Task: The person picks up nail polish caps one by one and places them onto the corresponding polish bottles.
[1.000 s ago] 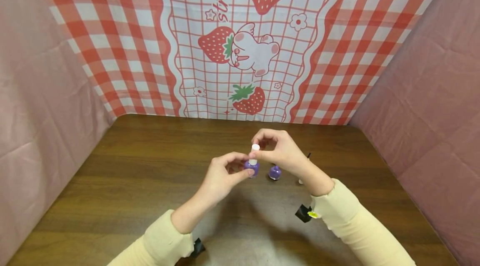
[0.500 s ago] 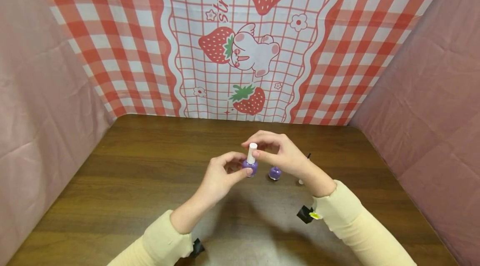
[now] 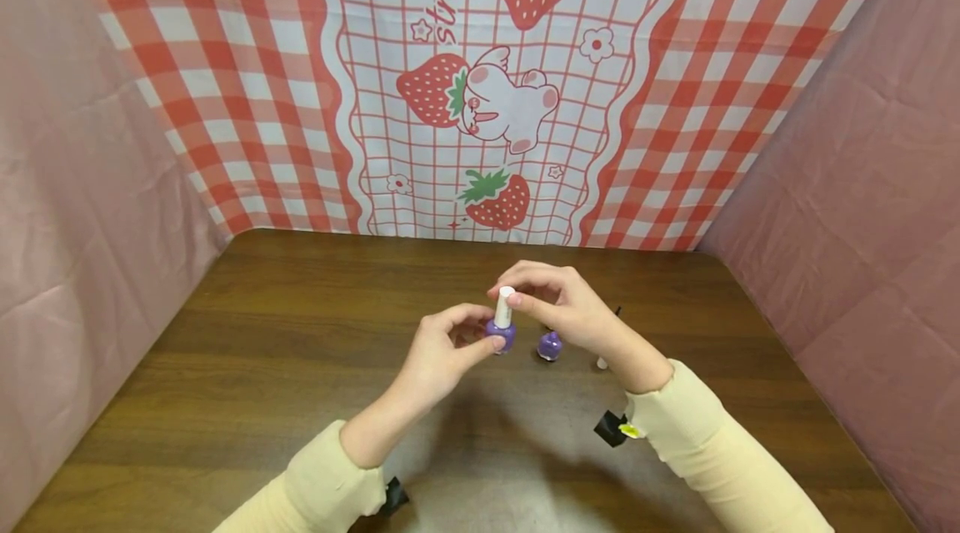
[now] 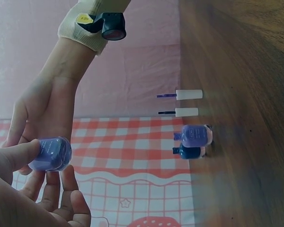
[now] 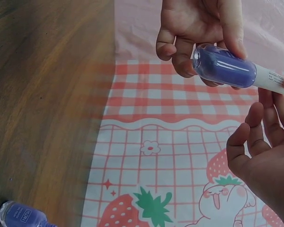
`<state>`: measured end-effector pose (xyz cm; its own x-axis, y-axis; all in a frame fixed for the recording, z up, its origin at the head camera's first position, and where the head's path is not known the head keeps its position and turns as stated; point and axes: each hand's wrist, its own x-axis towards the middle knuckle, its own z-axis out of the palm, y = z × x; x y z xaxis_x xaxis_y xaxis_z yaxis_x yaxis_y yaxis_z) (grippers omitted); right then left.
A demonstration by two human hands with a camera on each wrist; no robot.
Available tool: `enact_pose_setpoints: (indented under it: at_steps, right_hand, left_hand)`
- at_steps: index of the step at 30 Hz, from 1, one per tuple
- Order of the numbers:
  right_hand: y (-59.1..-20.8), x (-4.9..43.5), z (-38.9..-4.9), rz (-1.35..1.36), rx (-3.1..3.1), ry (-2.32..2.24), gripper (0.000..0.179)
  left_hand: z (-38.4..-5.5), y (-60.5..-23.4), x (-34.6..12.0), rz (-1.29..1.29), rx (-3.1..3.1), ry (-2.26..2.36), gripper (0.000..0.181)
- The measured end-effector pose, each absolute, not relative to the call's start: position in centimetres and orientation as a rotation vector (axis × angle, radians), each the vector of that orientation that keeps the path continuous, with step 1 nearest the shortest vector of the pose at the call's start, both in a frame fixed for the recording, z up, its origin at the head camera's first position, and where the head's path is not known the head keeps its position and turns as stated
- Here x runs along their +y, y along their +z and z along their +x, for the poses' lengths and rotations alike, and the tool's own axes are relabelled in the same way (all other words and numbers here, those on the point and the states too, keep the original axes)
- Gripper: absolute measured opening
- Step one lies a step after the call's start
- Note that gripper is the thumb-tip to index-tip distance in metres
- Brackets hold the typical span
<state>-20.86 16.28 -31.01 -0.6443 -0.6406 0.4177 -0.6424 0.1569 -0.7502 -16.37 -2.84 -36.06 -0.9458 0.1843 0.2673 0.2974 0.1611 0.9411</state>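
Head view: the lower edge crops the near edge of the tabletop and both sleeves. Toward the tabletop's right edge, the right forearm hides most of two white-capped applicator brushes. The left hand partly covers the held purple nail polish bottle.
Left wrist view: an uncapped purple bottle partly hides a darker bottle.
Right wrist view: the right edge crops the right hand, the lower edge the uncapped purple bottle; print on the white cap is too small to read
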Motion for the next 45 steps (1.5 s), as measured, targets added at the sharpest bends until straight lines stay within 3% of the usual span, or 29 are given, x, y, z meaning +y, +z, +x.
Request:
enact_pose_setpoints:
  at_steps: [17, 39, 45]
  right_hand:
    - [-31.18, 16.28, -21.07, 1.221, -2.403, 1.574, 0.007]
    - [-31.21, 15.93, -21.0, 1.109, -2.419, 1.551, 0.019]
    - [-31.37, 16.0, -21.05, 1.11, -2.45, 1.561, 0.015]
  left_hand:
    - [-16.35, -35.99, -2.71, -0.49, -2.31, -1.943, 0.024]
    - [-16.32, -36.07, -2.48, -0.499, -2.306, -1.963, 0.025]
    - [-16.32, -36.02, -2.48, -0.492, -2.305, -1.961, 0.024]
